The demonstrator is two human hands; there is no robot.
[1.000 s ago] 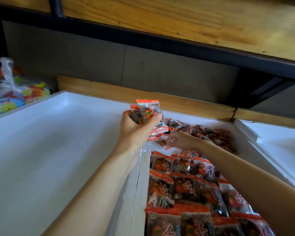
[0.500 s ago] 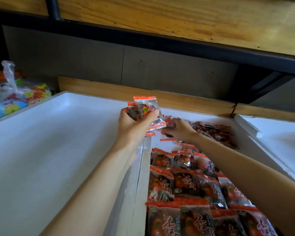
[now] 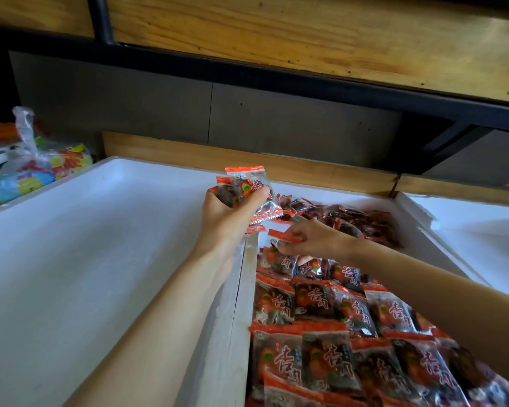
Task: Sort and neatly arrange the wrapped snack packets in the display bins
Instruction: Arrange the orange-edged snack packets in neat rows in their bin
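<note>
The near part of the bin (image 3: 245,292) is judged done, with rows of packets (image 3: 335,318) laid neatly. A loose heap (image 3: 362,221) at its far edge remains unsorted. A bunch of packets (image 3: 249,188) is gripped in the left hand (image 3: 227,220) above the bin's left wall, and one packet (image 3: 281,237) is pinched by the right hand (image 3: 316,239) at the rows' far end.

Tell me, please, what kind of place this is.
Probably a shop's snack display. White foam bins sit below a wooden shelf; one holds neat rows of identical wrapped snack packets, and the left hand grips more of them.
</note>
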